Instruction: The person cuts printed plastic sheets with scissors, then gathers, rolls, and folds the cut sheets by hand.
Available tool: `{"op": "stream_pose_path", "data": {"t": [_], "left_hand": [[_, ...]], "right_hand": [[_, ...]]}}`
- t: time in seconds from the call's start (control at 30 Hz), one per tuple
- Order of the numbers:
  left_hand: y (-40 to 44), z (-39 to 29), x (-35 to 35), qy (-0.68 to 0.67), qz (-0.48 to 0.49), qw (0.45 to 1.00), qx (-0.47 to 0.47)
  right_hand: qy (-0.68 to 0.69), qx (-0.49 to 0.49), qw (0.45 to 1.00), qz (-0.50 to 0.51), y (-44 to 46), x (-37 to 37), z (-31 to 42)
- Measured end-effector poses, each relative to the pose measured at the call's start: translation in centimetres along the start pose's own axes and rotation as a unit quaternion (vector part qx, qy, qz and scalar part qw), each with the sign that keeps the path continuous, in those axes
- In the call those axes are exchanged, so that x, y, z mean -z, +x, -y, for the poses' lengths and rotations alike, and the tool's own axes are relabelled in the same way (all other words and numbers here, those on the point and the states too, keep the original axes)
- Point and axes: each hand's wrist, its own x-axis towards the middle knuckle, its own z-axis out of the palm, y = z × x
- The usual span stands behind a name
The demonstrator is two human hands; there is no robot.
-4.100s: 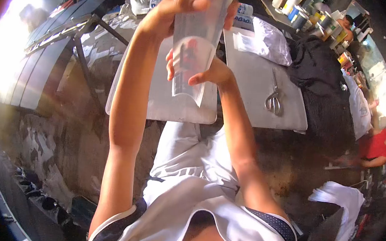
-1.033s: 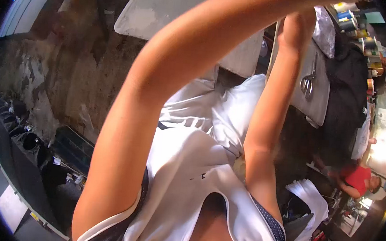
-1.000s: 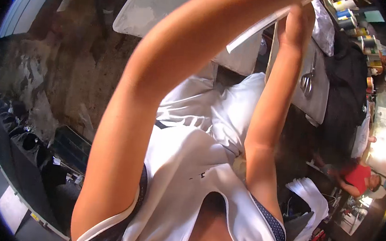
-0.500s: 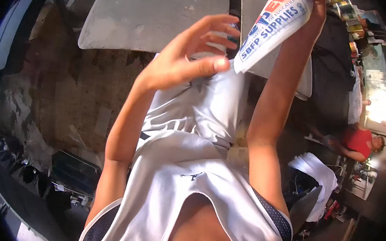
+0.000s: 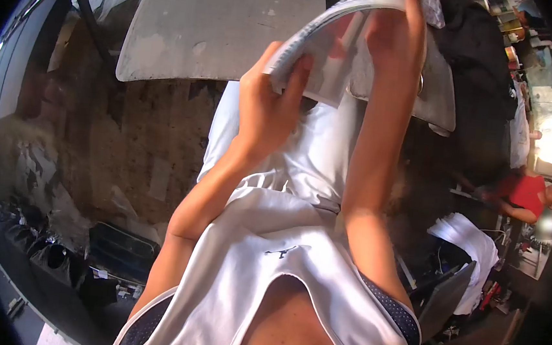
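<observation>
A printed plastic sheet [image 5: 328, 73], curved into an arch, hangs between my hands over the gap between two grey tabletops. Blue lettering shows along its outer edge, and its inner side looks clear. At its lower left corner, my left hand [image 5: 271, 104] pinches the edge between thumb and fingers. My right hand [image 5: 413, 5] holds the upper right end near the top of the view, where the fingers are partly cut off. Below the sheet are my legs in pale trousers [image 5: 320, 143].
The left tabletop [image 5: 202, 34] and right tabletop [image 5: 441, 91] lie ahead. Black cloth [image 5: 476, 65] covers the area at right, with thread spools [image 5: 511, 25] beyond. A person in red [image 5: 526, 195] is at far right. White cloth [image 5: 469, 236] hangs at lower right.
My left hand was apart from the sheet and open; it now grips the lower edge. The sheet has turned from showing its printed face to an arched, open curve, and its upper end has moved left.
</observation>
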Motion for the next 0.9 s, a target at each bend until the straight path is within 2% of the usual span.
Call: {"op": "stream_pose_path", "data": {"t": [0.07,0.13,0.2,0.23,0.3,0.37,0.4,0.43,0.53,0.6,0.67,0.7,0.73,0.8,0.83,0.87,0.9], "left_hand": [[-0.4,-0.4,0.7,-0.208,-0.023,0.975,0.075],[-0.5,-1.5,2.5,-0.222,-0.032,0.97,0.092],[-0.9,-1.4,4.5,-0.213,0.021,0.97,0.12],[-1.2,-2.1,4.9,-0.2,0.012,0.971,0.127],[-1.2,-2.5,5.9,-0.174,0.04,0.973,0.149],[-1.1,-2.2,7.2,-0.145,0.126,0.962,0.193],[-0.9,-0.7,7.8,-0.178,0.14,0.952,0.204],[-0.5,0.1,8.1,-0.174,0.134,0.953,0.21],[1.8,2.3,8.8,-0.188,0.104,0.943,0.252],[4.0,3.7,10.9,-0.104,0.16,0.932,0.309],[6.3,3.4,12.5,-0.027,0.269,0.896,0.351],[6.2,3.7,12.2,0.04,0.21,0.902,0.375],[6.2,3.8,12.2,0.042,0.209,0.901,0.378],[6.1,3.9,12.3,0.093,0.199,0.916,0.337],[6.0,3.6,12.4,0.096,0.199,0.914,0.34],[5.8,3.3,12.7,0.101,0.193,0.911,0.349],[5.4,3.0,12.9,0.106,0.189,0.908,0.359]], "right_hand": [[0.017,-0.059,0.996,0.06,0.2,3.8,0.8],[0.158,-0.128,0.962,0.182,-1.0,5.3,2.9],[0.094,-0.069,0.99,0.074,-2.1,4.0,5.5],[-0.023,0.005,1.0,0.003,-1.2,4.6,6.4],[-0.241,0.113,0.954,-0.142,-0.7,4.0,7.8],[-0.259,0.139,0.934,-0.201,0.8,5.5,8.8],[-0.274,0.147,0.924,-0.224,1.9,6.6,9.4],[-0.289,0.127,0.904,-0.288,3.2,7.5,9.8],[-0.237,0.126,0.911,-0.314,5.8,11.9,9.1],[-0.323,0.033,0.889,-0.322,5.1,14.2,9.5],[-0.489,0.15,0.777,-0.367,2.0,15.7,7.4],[-0.505,0.159,0.784,-0.324,-0.4,16.2,7.4],[-0.461,0.107,0.832,-0.288,-3.8,13.1,7.5],[-0.448,0.0,0.886,-0.121,-10.6,9.5,6.8],[-0.34,-0.124,0.931,-0.051,-13.4,9.1,6.4],[-0.345,-0.245,0.906,-0.001,-16.0,9.6,5.6],[-0.312,-0.316,0.896,0.002,-18.2,9.8,4.2]]}}
